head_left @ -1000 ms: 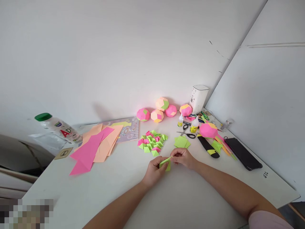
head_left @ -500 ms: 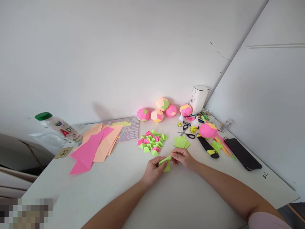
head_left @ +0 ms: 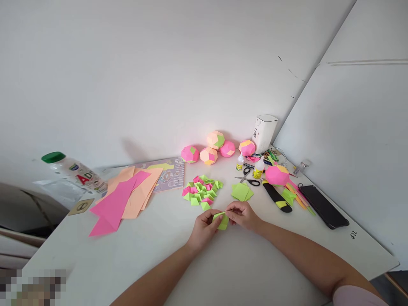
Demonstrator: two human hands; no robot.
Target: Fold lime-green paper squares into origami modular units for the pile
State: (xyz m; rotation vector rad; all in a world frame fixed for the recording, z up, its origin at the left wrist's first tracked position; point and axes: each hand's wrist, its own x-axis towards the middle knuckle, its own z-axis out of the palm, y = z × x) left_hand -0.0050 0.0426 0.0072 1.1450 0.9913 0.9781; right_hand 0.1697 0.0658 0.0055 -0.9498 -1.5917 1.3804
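Note:
A small green piece of paper (head_left: 222, 223), partly folded, is held just above the table near its front. My left hand (head_left: 206, 227) is closed on its left side, thumb laid over the face. The fingers of my right hand (head_left: 241, 213) pinch its upper right edge. Just beyond sits a cluster of small folded green and pink paper units (head_left: 202, 192). Several flat green paper squares (head_left: 242, 192) lie behind my right hand. My fingers hide part of the held paper.
Faceted paper balls (head_left: 208, 155) stand along the wall. Right of centre lie scissors (head_left: 247, 177), glue bottles (head_left: 258, 168), a box cutter (head_left: 277, 195) and a black phone (head_left: 323, 206). At left are pink sheets (head_left: 119, 206), peach sheets (head_left: 149, 187) and a green-capped bottle (head_left: 76, 170).
My right fingers have moved slightly left and down toward my left hand, bringing the paper's lifted upper corner down. The whole view has shifted slightly.

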